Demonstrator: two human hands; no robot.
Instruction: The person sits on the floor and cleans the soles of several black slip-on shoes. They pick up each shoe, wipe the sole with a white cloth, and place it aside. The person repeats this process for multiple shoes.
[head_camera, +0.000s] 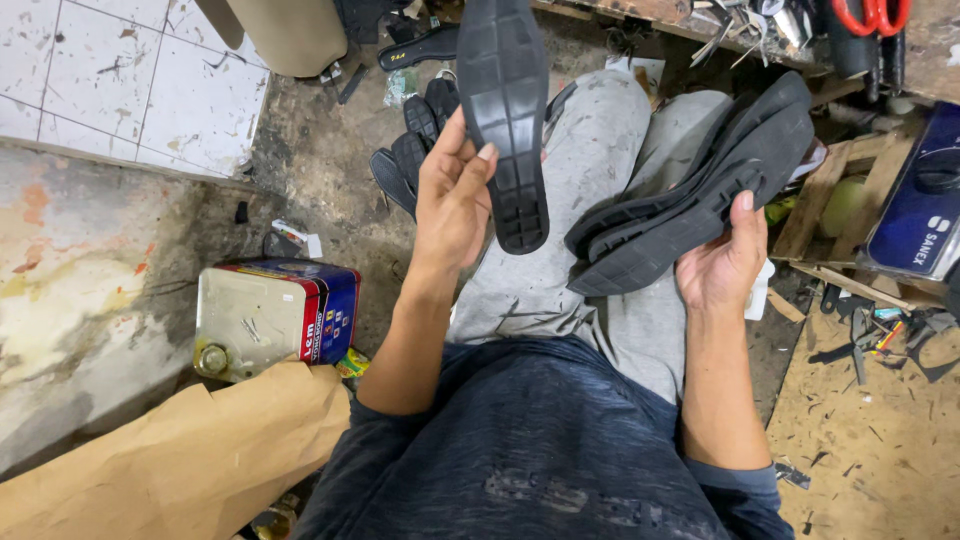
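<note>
Two hands are busy with black rubber shoe soles over the person's lap. The left hand (452, 195) holds a single sole (505, 115) upright, tread side turned to the camera, thumb and fingers pinched along its left edge near the heel. The right hand (722, 262) clamps a stack of soles (700, 190) — three or four, as far as I can tell — thumb pressed on the top edge, fingers hidden beneath.

By my reading the step in hand is sorting or checking: one sole has been drawn apart and is held up for a look while the others wait in the stack. A next move would call for a firm pinch on the thin edge, since the single sole stands tall and could tip.

It is matte black, with a ribbed forepart and a blocked heel pattern — clean, seemingly unused. More soles (410, 160) lie on the dirty floor just beyond the knees, a dented metal tin (275, 315) stands to the left beside brown paper (170, 460), and red-handled scissors (870, 15) rest on the cluttered bench at upper right.
</note>
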